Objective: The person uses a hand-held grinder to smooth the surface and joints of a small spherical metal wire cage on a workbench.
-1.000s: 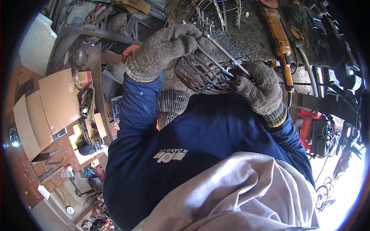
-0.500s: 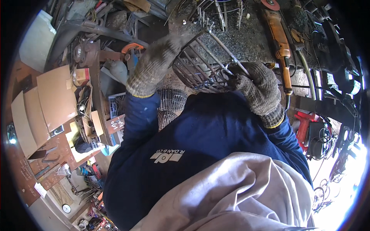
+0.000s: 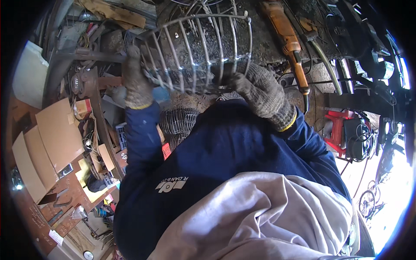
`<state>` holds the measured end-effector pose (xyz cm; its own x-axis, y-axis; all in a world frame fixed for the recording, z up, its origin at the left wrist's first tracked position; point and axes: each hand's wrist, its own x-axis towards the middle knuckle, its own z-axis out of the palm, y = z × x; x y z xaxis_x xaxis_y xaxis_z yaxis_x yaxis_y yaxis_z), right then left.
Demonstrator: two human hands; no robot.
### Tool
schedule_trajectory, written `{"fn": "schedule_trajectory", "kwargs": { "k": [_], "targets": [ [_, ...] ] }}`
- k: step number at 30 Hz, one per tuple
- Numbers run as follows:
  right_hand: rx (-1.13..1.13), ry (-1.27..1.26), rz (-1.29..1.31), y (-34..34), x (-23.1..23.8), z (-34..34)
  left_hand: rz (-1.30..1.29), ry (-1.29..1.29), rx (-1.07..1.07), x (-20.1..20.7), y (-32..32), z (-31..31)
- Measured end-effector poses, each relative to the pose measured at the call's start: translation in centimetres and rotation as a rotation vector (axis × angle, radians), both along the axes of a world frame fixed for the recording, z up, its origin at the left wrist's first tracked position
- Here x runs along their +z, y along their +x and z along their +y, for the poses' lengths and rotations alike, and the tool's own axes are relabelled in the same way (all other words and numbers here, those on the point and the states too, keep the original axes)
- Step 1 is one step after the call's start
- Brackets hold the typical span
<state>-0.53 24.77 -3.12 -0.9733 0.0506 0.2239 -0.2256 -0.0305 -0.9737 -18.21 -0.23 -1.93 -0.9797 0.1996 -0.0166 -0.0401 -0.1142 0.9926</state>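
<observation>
A grey, curved basket of welded metal rods (image 3: 196, 66) is held in the air over the near edge of the dark, gritty workbench (image 3: 265, 50). The right hand, in a brown knitted glove (image 3: 261, 91), has its fingers curled tight round rods at the basket's lower right. The left hand, gloved alike (image 3: 137, 80), is at the basket's left end, but blur and overlap leave it unclear whether it grips or only steadies. Holding it at opposite ends probably balances the wide frame and leaves its middle in plain sight.

Beyond the basket, pale thin metal rods (image 3: 234, 8) stand on the workbench, partly screened by it. To the right, an orange power tool (image 3: 284, 37) lies with its handle past the near edge, limiting room beside the right hand. Rounded wire cages (image 3: 178, 121) sit below that edge, near the left sleeve.
</observation>
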Motion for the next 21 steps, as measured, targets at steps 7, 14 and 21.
{"fn": "schedule_trajectory", "kwargs": {
  "k": [7,14,21],
  "targets": [
    [0.262,-0.421,-0.331,-0.3,-3.3,0.7,0.180,-0.589,-0.496,6.9,-6.4,4.8],
    [0.360,-0.959,-0.458,-0.6,-8.2,-0.6,0.394,-0.711,-0.999,2.4,-13.7,9.2],
    [0.236,-0.687,-0.379,-1.4,-14.1,-2.0,0.755,-1.173,-0.594,4.1,-5.1,16.7]
  ]
}}
